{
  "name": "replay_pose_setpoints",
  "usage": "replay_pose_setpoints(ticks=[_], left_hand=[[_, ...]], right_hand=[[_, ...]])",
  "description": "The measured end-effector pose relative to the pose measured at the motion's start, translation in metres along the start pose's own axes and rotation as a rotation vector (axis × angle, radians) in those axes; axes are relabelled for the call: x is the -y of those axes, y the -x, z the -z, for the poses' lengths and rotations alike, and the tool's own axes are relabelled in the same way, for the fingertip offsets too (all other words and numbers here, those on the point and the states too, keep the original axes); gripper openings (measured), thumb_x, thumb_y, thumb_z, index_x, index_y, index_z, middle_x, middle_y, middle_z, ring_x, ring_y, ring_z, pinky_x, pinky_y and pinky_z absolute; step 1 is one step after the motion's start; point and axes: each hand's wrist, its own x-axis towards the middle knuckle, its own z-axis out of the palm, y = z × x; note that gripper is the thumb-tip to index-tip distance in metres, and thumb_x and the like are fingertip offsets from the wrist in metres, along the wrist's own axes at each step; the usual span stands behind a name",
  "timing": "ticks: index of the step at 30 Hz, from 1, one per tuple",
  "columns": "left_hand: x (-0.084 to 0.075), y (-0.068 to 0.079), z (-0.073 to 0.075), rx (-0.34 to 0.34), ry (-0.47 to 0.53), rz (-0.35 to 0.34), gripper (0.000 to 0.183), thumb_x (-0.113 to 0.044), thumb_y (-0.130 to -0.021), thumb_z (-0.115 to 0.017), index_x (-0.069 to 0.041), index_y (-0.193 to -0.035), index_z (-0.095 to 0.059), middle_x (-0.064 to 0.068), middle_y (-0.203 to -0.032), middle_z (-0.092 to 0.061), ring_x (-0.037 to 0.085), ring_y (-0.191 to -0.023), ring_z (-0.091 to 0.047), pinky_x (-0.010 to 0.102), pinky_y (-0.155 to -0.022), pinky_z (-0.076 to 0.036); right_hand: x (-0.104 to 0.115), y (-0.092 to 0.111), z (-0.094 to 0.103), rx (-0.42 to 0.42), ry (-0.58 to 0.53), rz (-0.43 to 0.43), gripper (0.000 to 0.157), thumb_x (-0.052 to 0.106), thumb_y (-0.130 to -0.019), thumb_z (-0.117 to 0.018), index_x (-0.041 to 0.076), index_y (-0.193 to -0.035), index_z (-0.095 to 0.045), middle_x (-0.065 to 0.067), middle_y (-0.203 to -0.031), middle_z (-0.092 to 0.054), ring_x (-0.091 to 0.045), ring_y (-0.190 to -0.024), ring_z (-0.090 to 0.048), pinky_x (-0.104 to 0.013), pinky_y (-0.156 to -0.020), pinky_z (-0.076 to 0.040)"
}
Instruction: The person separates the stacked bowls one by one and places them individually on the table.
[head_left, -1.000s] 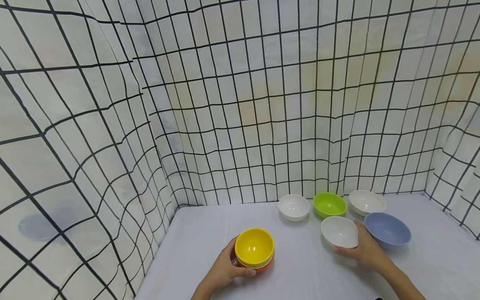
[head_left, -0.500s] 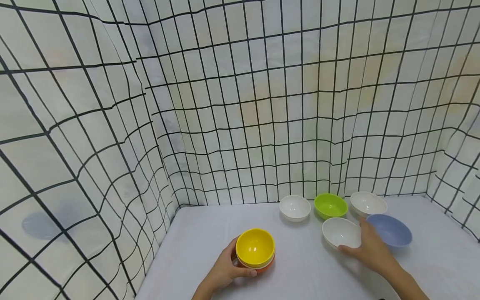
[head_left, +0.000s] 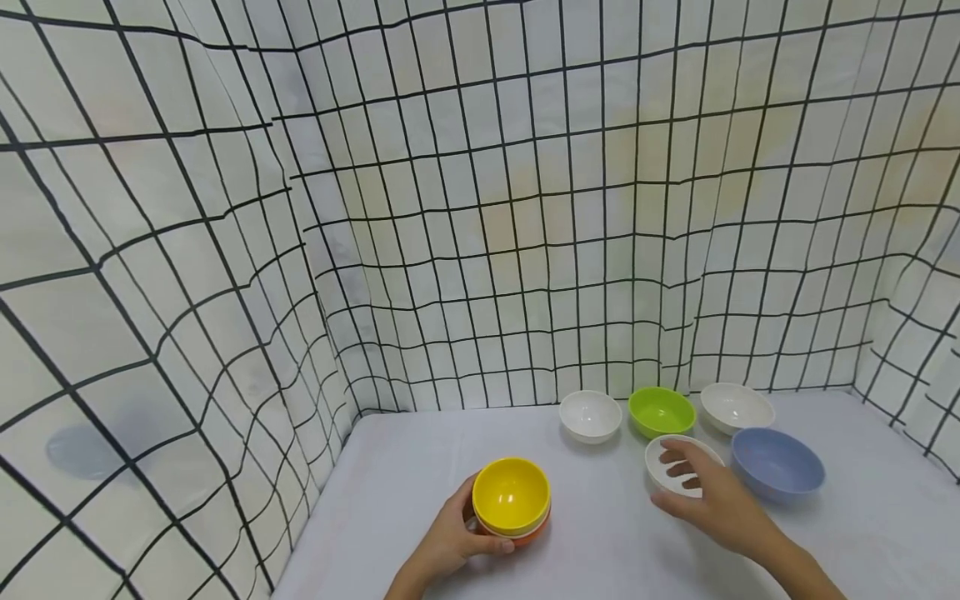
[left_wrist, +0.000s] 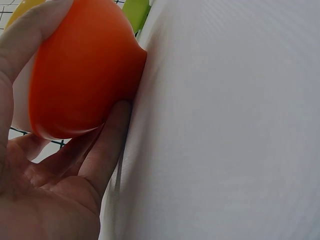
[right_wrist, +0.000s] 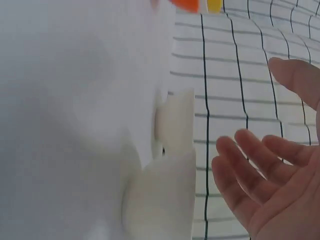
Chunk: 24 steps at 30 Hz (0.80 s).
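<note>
A yellow bowl (head_left: 512, 493) is nested in a stack whose bottom bowl is orange (head_left: 531, 533), on the white table (head_left: 420, 467) at the front left. My left hand (head_left: 453, 540) grips this stack from the near left. In the left wrist view its fingers (left_wrist: 102, 150) curl under the orange bowl (left_wrist: 80, 70). My right hand (head_left: 708, 496) hovers with spread fingers over the near side of a white bowl (head_left: 663, 467). In the right wrist view the right hand (right_wrist: 270, 185) is open and apart from that white bowl (right_wrist: 165, 200).
Behind stand a white bowl (head_left: 590, 414), a green bowl (head_left: 661, 411) and another white bowl (head_left: 737, 407). A blue bowl (head_left: 777, 463) sits just right of my right hand. Grid-patterned cloth walls (head_left: 480, 208) close in the table at the back and sides.
My right hand left the white bowl's right edge and now hangs over the bowl with fingers spread. The left hand and the stack have stayed put.
</note>
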Motion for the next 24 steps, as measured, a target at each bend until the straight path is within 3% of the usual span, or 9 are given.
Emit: replay_pose_setpoints(ticks=[6,9,12,18,24], left_hand=[[0.001,-0.001,-0.003,-0.001,0.002,-0.003,0.105,-0.035,-0.070,-0.095,-0.022,-0.157,-0.037,0.002,-0.158,-0.047,0.032,-0.145,-0.045,0.065,-0.123,-0.028],[0.000,0.000,-0.003,-0.004,-0.005,-0.001,0.106,-0.036,-0.070,-0.095,-0.022,-0.157,-0.037,0.003,-0.158,-0.048,0.032,-0.145,-0.046,0.065,-0.122,-0.029],[-0.002,0.001,-0.002,-0.008,-0.014,0.000,0.106,-0.036,-0.070,-0.095,-0.022,-0.157,-0.037,0.003,-0.158,-0.048,0.032,-0.145,-0.046,0.065,-0.122,-0.030],[-0.003,0.002,0.000,-0.010,-0.019,-0.005,0.105,-0.037,-0.070,-0.095,-0.022,-0.156,-0.038,0.002,-0.157,-0.049,0.031,-0.144,-0.047,0.065,-0.122,-0.030],[-0.002,0.002,0.000,0.000,-0.017,-0.015,0.103,-0.036,-0.072,-0.093,-0.022,-0.157,-0.037,0.002,-0.156,-0.049,0.030,-0.142,-0.048,0.066,-0.121,-0.031]], right_hand=[[0.016,-0.003,-0.021,0.161,-0.107,0.094,0.067,0.042,-0.088,-0.079,0.009,-0.140,-0.052,-0.007,-0.122,-0.067,-0.025,-0.107,-0.068,-0.024,-0.088,-0.059],[0.027,-0.009,-0.034,0.216,-0.131,0.101,0.065,0.042,-0.088,-0.079,0.010,-0.139,-0.053,-0.008,-0.122,-0.067,-0.026,-0.107,-0.067,-0.022,-0.088,-0.058],[0.036,-0.016,-0.047,0.257,-0.148,0.087,0.067,0.043,-0.087,-0.080,0.013,-0.141,-0.052,-0.008,-0.125,-0.066,-0.028,-0.111,-0.065,-0.027,-0.092,-0.058],[0.050,-0.030,-0.074,0.342,-0.190,0.073,0.073,0.041,-0.087,-0.080,0.014,-0.146,-0.047,-0.013,-0.138,-0.059,-0.031,-0.119,-0.061,-0.050,-0.095,-0.058],[0.057,-0.040,-0.097,0.398,-0.215,0.086,0.084,0.043,-0.085,-0.082,0.012,-0.152,-0.041,-0.012,-0.146,-0.052,-0.026,-0.122,-0.059,-0.044,-0.096,-0.059]])
